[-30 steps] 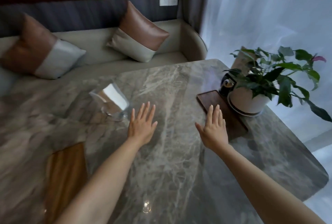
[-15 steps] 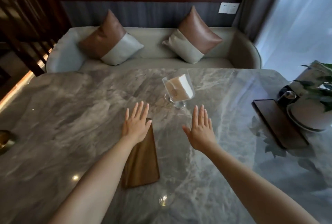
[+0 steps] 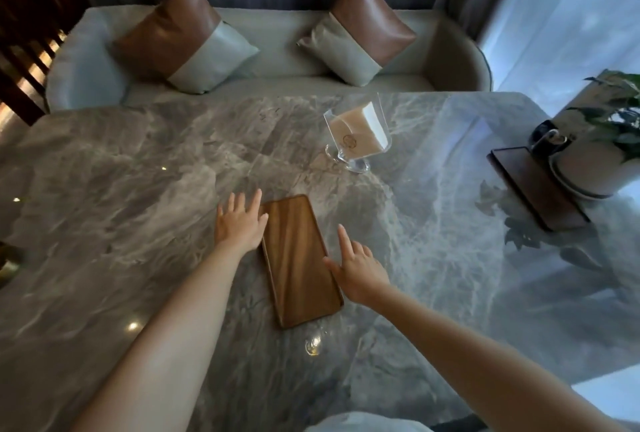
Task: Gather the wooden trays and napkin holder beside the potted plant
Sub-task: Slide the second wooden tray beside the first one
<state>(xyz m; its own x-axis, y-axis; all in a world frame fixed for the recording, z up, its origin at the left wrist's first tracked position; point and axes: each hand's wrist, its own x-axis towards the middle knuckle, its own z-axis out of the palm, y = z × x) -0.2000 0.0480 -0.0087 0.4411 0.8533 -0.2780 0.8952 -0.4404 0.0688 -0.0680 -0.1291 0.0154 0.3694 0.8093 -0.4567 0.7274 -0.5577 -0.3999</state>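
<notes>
Fingers [image 3: 242, 204] of your left hand [image 3: 239, 225] are spread flat and released, grasping nothing; the thumb side of that hand lies against the left long edge of the lighter wooden tray [image 3: 298, 260], near its far end. That tray lies flat on the marble table [image 3: 104, 189], its long axis running away from you and leaning slightly left. Your right hand [image 3: 358, 270] is likewise loose, fingers extended and parted, with the thumb touching the tray's right long edge about midway along; whether the palm is down on the table cannot be told.

Beyond the tray and a little right stands the clear napkin holder [image 3: 358, 135], upright on its foot, holding a stack of pale napkins; it is apart from the tray and from both hands. Well to the right, near the table's edge, a darker wooden tray [image 3: 530, 185] lies flat, its right side touching or tucked just under the saucer of the potted plant [image 3: 599, 154]. A small dark object [image 3: 549, 137] sits just behind that tray, against the pot; what it is cannot be made out.

Across the table's far side runs a pale bench sofa [image 3: 277, 60] with two brown-and-grey cushions.
</notes>
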